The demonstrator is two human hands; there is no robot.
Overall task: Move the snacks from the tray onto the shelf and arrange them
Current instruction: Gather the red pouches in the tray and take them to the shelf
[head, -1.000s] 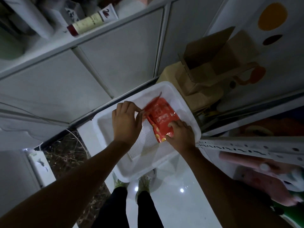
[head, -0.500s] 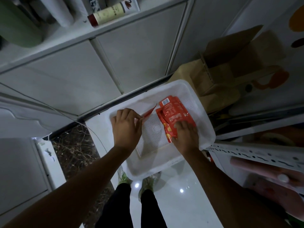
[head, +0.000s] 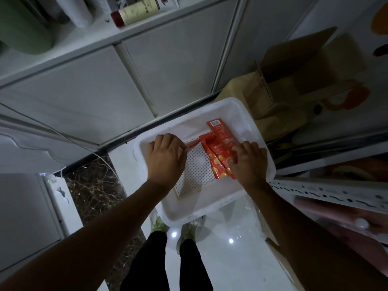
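Observation:
A white perforated tray (head: 212, 204) sits low in front of me, above my feet. Red snack packets (head: 220, 148) lie stacked in its right half. My right hand (head: 248, 162) presses down on their near right edge, fingers curled onto the packets. My left hand (head: 167, 159) is inside the tray on the left, pinching the thin corner of a red packet (head: 194, 143) between thumb and fingers. The shelf (head: 117, 36) runs across the top left, above closed white cabinet doors.
A bottle with a cream label (head: 136, 12) and a green container (head: 23, 28) lie on the shelf. An open cardboard box (head: 294, 66) stands behind the tray at right. A white patterned rack edge (head: 327, 193) juts in from the right.
The view has shifted so the tray sits further right. The packets have slid to the tray's right side under my right hand, while my left hand keeps its pinch.

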